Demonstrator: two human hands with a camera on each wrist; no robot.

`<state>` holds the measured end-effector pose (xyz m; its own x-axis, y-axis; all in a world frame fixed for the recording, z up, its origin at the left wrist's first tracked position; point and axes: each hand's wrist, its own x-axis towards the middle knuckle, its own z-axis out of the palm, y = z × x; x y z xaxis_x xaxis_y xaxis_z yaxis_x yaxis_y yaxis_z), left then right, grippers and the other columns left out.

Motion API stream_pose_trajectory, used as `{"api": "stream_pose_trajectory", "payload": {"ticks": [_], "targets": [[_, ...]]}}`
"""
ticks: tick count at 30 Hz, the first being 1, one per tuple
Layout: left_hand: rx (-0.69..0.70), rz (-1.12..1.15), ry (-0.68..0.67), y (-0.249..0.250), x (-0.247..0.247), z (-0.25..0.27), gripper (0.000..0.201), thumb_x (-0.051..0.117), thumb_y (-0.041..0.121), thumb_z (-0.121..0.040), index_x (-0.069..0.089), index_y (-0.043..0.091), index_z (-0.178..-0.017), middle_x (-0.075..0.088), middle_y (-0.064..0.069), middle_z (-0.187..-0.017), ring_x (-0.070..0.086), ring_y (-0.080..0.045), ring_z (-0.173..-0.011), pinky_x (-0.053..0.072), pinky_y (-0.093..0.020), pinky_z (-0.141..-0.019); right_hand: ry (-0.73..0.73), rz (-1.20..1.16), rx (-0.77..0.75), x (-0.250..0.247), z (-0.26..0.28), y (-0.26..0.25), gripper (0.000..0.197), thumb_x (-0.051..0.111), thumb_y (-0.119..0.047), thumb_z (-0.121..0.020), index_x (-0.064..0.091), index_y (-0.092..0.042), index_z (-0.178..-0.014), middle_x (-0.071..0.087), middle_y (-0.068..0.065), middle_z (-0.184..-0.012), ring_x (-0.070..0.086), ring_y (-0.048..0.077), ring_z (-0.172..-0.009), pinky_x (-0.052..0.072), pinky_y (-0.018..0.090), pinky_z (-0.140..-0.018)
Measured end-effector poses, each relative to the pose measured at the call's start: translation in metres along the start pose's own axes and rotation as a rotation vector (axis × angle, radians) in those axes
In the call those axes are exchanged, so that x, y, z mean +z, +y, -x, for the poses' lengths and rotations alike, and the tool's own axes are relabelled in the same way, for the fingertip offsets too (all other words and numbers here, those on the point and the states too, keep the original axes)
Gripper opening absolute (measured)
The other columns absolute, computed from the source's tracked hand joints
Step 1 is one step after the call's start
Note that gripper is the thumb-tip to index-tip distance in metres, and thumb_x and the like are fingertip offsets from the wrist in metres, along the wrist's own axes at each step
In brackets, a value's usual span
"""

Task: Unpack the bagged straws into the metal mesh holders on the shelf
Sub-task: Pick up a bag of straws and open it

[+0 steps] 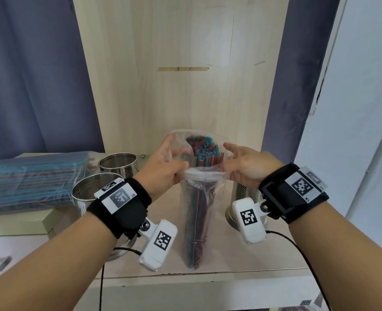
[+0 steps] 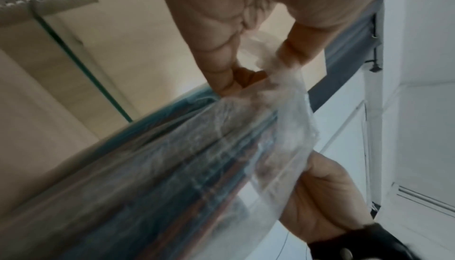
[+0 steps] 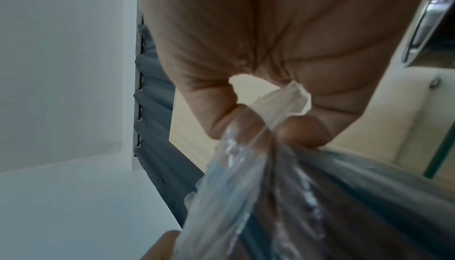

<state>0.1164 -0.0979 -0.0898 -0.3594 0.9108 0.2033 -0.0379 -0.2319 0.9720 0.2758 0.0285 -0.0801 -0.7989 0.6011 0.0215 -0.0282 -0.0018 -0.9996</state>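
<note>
Where pinched open, bag [image 1: 199, 198] clear

Counted things on the shelf

We count three metal holders [image 1: 117, 164] [image 1: 91, 191] [image 1: 245, 194], two bags of straws [image 1: 199, 198] [image 1: 28, 178], and two hands [image 1: 163, 169] [image 1: 248, 167].

Soft, even daylight, no hard shadows; head view bows at the edges, both wrist views smeared with blur.
</note>
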Motion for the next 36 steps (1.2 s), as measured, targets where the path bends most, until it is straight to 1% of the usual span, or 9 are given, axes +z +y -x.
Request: {"api": "stream_pose_trajectory", "payload": {"ticks": [4, 8, 11, 14, 17, 21, 24, 30, 36], "targets": [[0.043, 0.035, 0.135, -0.006, 0.002, 0.002, 0.070, 0.043, -0.010, -0.093, 0.029, 0.027, -0.151, 0.058, -0.001, -0.117, 0.053, -0.010, -0.063, 0.046, -0.020, -0.048, 0.008, 0.073, 0.025, 0.000, 0.001, 0.004, 0.106, 0.051, 0.026, -0.080, -0.004, -0.024, -0.156, 0.066, 0.016, -0.106, 0.069, 0.026, -0.082, 0.056, 0.033, -0.069], [0.202, -0.632, 0.338, -0.013, 0.008, 0.003, 0.078, 0.061, 0.005, -0.083, 0.026, 0.029, -0.149, 0.036, -0.001, -0.129, 0.041, -0.014, -0.117, 0.036, -0.027, -0.102, 0.015, 0.449, 0.112, 0.001, 0.004, 0.007, 0.117, 0.060, 0.015, -0.079, -0.018, -0.032, -0.152, 0.054, 0.005, -0.058, 0.053, 0.015, -0.049, 0.044, 0.027, -0.050], [0.199, -0.660, 0.138, -0.013, 0.003, -0.001, 0.094, 0.063, 0.000, -0.080, 0.010, 0.027, -0.154, 0.035, -0.002, -0.141, 0.040, -0.012, -0.123, 0.032, -0.024, -0.103, 0.011, 0.605, 0.127, 0.004, 0.012, 0.002, 0.118, 0.064, 0.012, -0.080, -0.023, -0.027, -0.151, 0.060, 0.001, -0.051, 0.057, 0.007, -0.041, 0.046, 0.017, -0.045], [0.097, -0.652, -0.019, -0.013, -0.005, -0.003, 0.107, 0.064, -0.001, -0.081, -0.007, 0.031, -0.154, 0.041, 0.005, -0.138, 0.054, -0.011, -0.111, 0.048, -0.020, -0.087, -0.012, 0.642, 0.100, 0.005, 0.008, -0.001, 0.136, 0.081, -0.003, -0.072, -0.027, -0.029, -0.149, 0.067, 0.015, -0.107, 0.068, 0.007, -0.076, 0.054, 0.019, -0.065], [0.055, -0.731, -0.106, -0.009, -0.008, -0.004, 0.114, 0.067, -0.002, -0.080, -0.015, 0.028, -0.153, 0.046, 0.021, -0.112, 0.058, -0.004, -0.095, 0.049, -0.008, -0.070, -0.021, 0.759, 0.026, 0.008, -0.003, 0.003, 0.164, 0.095, -0.035, -0.041, -0.032, -0.038, -0.144, 0.020, 0.005, -0.160, 0.034, 0.019, -0.140, 0.035, 0.038, -0.114], [0.000, -0.755, -0.163, -0.011, -0.014, -0.013, 0.126, 0.075, 0.014, -0.064, -0.012, 0.026, -0.154, 0.046, 0.010, -0.129, 0.049, -0.014, -0.121, 0.042, -0.019, -0.093, -0.057, 0.657, -0.035, 0.009, -0.006, 0.008, 0.152, 0.094, -0.013, -0.058, -0.026, -0.031, -0.149, 0.023, 0.000, -0.158, 0.028, 0.013, -0.141, 0.024, 0.028, -0.116], [-0.016, -0.693, -0.030, -0.024, -0.019, -0.014, 0.127, 0.073, 0.028, -0.048, 0.001, 0.046, -0.151, 0.033, -0.007, -0.144, 0.041, -0.025, -0.132, 0.040, -0.040, -0.109, -0.043, 0.567, -0.091, 0.011, -0.007, 0.018, 0.149, 0.094, -0.015, -0.056, -0.019, -0.026, -0.152, 0.024, 0.000, -0.157, 0.028, 0.015, -0.144, 0.024, 0.036, -0.120], [0.100, -0.239, 0.269, -0.035, -0.009, -0.013, 0.090, 0.068, -0.009, -0.074, 0.031, 0.022, -0.149, 0.045, -0.004, -0.144, 0.052, -0.019, -0.126, 0.051, -0.039, -0.100, -0.009, 0.492, -0.169, 0.012, -0.009, 0.032, 0.144, 0.090, -0.002, -0.061, -0.020, -0.022, -0.152, 0.032, -0.008, -0.150, 0.034, 0.007, -0.138, 0.026, 0.027, -0.117], [0.078, 0.008, 0.121, -0.038, -0.009, -0.011, 0.084, 0.043, -0.027, -0.086, 0.020, 0.019, -0.153, 0.053, -0.006, -0.130, 0.066, -0.014, -0.103, 0.058, -0.023, -0.066, -0.014, 0.495, -0.206, 0.002, -0.014, 0.032, 0.148, 0.092, -0.009, -0.055, -0.017, -0.027, -0.153, 0.037, -0.005, -0.150, 0.040, 0.010, -0.137, 0.031, 0.036, -0.117]]}}
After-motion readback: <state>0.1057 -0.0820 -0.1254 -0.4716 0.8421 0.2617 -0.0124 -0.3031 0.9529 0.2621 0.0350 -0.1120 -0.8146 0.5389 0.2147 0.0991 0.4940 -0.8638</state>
